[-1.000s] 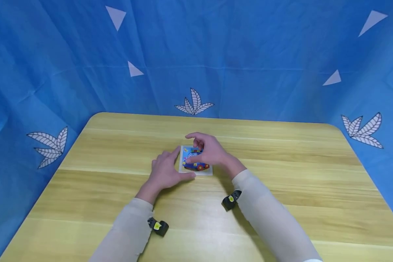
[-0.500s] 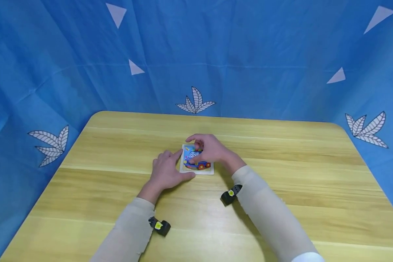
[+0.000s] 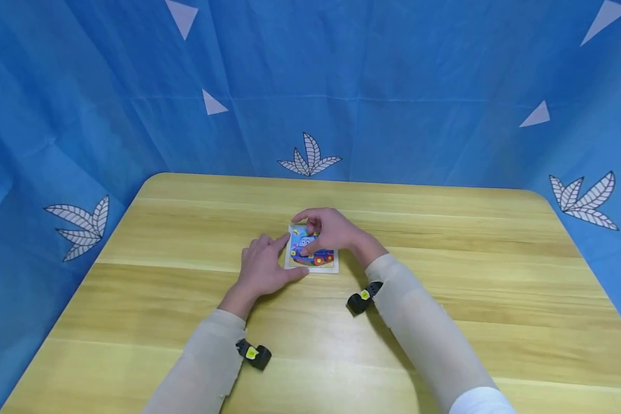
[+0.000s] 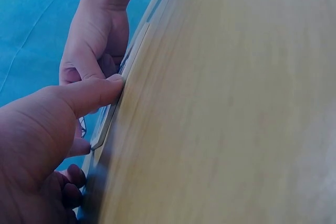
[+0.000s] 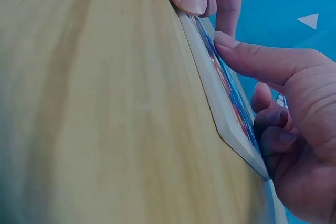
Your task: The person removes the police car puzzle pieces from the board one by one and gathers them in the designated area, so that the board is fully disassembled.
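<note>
A small square puzzle board (image 3: 323,269) with a white border and a cartoon blue vehicle on red wheels lies flat on the table. My left hand (image 3: 263,267) braces its near left corner, thumb along the near edge and index finger at the left edge, both fairly straight. Over the picture, my right hand (image 3: 333,230) rests its thumb tip on the vehicle while the index finger reaches out toward the far edge. Its other fingers curl beside the board (image 5: 212,98) in the right wrist view. Part of the picture is hidden under this hand.
The wooden table (image 3: 471,276) extends around the board on all sides. A blue curtain (image 3: 419,86) with white triangles and leaf prints hangs behind and beside it. Black wrist cameras sit on both sleeves (image 3: 202,356).
My right thumb has shifted slightly across the picture, uncovering more of the vehicle's face. The left hand keeps its place at the corner; the head view has tilted a little.
</note>
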### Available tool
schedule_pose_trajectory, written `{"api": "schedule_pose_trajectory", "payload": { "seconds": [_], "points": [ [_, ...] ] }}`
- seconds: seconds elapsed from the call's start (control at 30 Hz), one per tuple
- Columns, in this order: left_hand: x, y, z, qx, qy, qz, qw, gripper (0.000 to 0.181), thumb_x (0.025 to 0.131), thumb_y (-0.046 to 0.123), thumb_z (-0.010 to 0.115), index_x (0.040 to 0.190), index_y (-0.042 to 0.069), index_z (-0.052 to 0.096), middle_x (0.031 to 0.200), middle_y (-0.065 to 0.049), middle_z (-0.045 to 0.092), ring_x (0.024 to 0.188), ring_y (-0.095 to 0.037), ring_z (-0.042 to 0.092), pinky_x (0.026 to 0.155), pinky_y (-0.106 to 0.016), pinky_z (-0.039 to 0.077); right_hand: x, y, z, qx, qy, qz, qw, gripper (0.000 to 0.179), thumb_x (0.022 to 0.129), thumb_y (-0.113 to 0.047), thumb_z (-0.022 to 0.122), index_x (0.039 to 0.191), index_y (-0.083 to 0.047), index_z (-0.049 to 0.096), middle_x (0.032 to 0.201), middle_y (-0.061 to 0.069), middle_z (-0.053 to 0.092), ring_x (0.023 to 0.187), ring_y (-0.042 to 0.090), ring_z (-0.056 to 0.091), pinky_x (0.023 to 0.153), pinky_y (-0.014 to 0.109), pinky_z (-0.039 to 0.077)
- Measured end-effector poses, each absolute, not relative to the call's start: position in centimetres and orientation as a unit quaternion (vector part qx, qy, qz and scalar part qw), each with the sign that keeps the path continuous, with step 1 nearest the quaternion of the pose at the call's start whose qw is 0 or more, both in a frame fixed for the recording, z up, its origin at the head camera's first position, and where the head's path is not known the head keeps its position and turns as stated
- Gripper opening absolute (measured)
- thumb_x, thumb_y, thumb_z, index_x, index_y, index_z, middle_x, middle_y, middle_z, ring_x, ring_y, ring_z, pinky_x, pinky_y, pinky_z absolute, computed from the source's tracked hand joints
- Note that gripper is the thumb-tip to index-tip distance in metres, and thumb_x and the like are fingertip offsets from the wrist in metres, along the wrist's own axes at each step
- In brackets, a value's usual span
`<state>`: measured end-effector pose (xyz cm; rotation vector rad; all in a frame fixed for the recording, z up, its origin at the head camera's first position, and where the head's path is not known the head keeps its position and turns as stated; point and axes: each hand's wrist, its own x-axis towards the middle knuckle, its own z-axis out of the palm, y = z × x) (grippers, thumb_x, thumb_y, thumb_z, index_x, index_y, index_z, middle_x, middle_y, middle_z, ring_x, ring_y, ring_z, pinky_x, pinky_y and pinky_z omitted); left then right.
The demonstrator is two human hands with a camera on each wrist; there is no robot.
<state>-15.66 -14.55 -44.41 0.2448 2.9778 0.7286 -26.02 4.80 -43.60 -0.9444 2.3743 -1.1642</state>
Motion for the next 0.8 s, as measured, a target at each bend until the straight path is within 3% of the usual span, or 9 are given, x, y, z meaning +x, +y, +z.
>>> {"api": "schedule_pose_trajectory", "payload": {
  "seconds": [0.8],
  "points": [
    [-15.49, -14.26, -44.64, 0.068, 0.966, 0.246, 0.030, 0.097, 0.076, 0.062, 0.077, 0.152, 0.011, 0.044, 0.100, -0.005, 0.045, 0.089, -0.025, 0.040, 0.079, -0.041, 0.028, -26.84, 4.65, -44.23, -0.357, 0.848, -0.356, 0.165, 0.054, 0.070, -0.028, 0.093, 0.118, -0.016, 0.071, 0.082, 0.001, 0.056, 0.074, 0.017, 0.049, 0.072, 0.031, 0.040]
  ]
}}
